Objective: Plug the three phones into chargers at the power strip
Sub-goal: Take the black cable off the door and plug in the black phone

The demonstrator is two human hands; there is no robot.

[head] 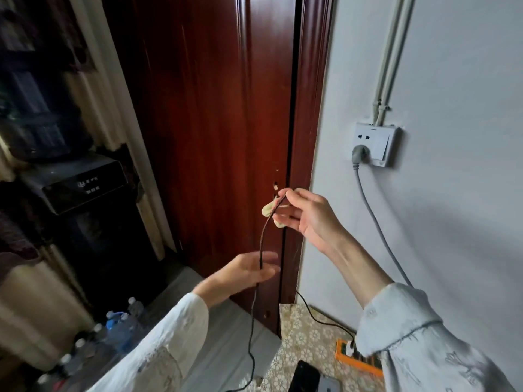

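**Head view: cable held up before the door**

The right hand pinches the top end of a dark charging cable between thumb and forefinger. The cable's held stretch runs nearly upright, tip uppermost, down to the left hand, whose loosely curled fingers close round it. Below, it trails toward the floor. An orange power strip lies on the patterned tabletop, a plug in it; a dark phone lies nearby, beside a second one.
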